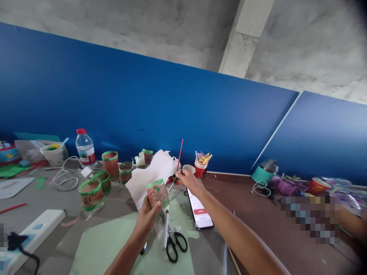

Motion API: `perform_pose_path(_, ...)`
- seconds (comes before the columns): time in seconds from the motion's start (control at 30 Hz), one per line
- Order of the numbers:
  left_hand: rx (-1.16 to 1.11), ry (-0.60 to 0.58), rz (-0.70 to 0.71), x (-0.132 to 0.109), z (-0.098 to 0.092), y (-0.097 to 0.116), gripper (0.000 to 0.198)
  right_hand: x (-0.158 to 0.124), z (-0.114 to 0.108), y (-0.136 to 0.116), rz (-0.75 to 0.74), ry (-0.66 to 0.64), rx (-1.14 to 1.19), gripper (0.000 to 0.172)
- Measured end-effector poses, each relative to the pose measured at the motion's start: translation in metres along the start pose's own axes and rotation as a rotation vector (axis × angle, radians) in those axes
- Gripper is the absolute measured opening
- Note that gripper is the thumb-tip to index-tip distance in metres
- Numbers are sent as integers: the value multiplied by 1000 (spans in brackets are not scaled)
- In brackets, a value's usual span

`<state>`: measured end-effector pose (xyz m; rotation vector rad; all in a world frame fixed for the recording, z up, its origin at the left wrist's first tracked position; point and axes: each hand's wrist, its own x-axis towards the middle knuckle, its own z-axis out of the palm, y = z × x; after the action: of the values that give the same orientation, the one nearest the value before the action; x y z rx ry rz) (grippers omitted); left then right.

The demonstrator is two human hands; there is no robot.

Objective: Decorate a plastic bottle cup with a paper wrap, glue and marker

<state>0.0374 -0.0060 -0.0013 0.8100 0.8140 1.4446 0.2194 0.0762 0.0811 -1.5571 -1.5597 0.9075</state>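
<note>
Red brush [180,155] steep, tip down-left

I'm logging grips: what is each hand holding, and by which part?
The left hand holds a small brown, green-rimmed cup by its lower side. The right hand pinches a thin red-handled brush low on its handle.

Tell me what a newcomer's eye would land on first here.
The big blue partition stretching across the background grabs attention first. Below it, near the center, the left hand holds a green-rimmed brown cup while the right hand grips a thin red-handled tool. A lit phone stands out to the right of the cup.
</note>
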Motion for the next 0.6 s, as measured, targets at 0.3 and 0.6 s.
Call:
perform_pose_path(0.3,-227,-389,-122,-25,13,24,57,-56,0,23,42,26,588,37)
perform_pose_path(0.6,-167,-659,-363,-42,10,21,57,-85,32,30,42,109,858,35)
